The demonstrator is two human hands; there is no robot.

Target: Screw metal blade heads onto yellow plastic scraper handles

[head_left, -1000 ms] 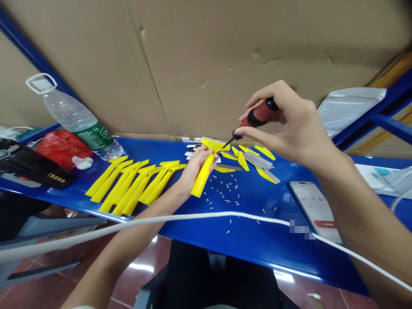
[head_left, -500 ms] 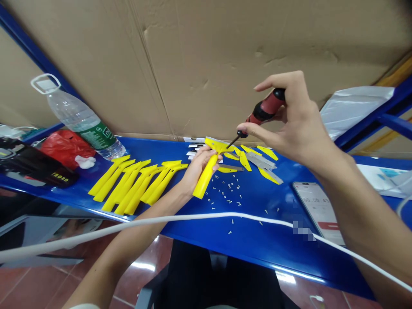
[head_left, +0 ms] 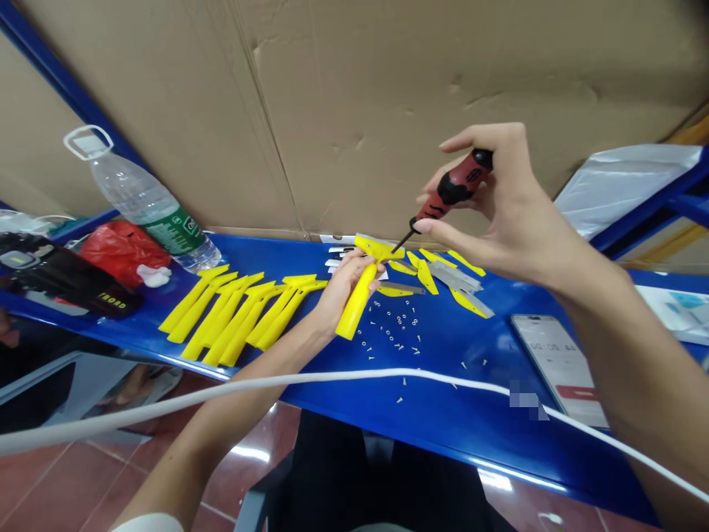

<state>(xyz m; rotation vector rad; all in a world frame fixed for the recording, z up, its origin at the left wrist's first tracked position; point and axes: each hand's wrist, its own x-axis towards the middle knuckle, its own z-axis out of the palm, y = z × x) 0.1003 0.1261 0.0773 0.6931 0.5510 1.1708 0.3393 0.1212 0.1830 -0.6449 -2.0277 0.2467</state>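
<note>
Crossing the near side of the blue metal table (head_left: 470, 421), a long white cable (head_left: 360, 375) partly hides a small loose piece. Just beyond, small silver metal screws and nuts (head_left: 399, 347) lie scattered, so plenty of fastening seems left. At right, a pale-screened phone (head_left: 559, 362) is partly covered by cable and blur.

At left, a row of yellow plastic handles (head_left: 227, 318) shows no metal edge; these look unassembled, though the heads are small and overlapping.

Centre: left hand (head_left: 337, 295) clamps its fingers round the neck of a yellow T-shaped plastic scraper (head_left: 357, 299), held above the table. Right hand (head_left: 515, 214) has thumb and fingers on a red-and-black screwdriver (head_left: 455, 186), tip at the head's right side; some fingers are hidden. Seems mid-fastening; can't tell whether that screw is seated.

Farther right, loose yellow plates and grey metal blades (head_left: 454, 275) look unused. White pieces (head_left: 335, 262) behind the left hand: unclear.
</note>
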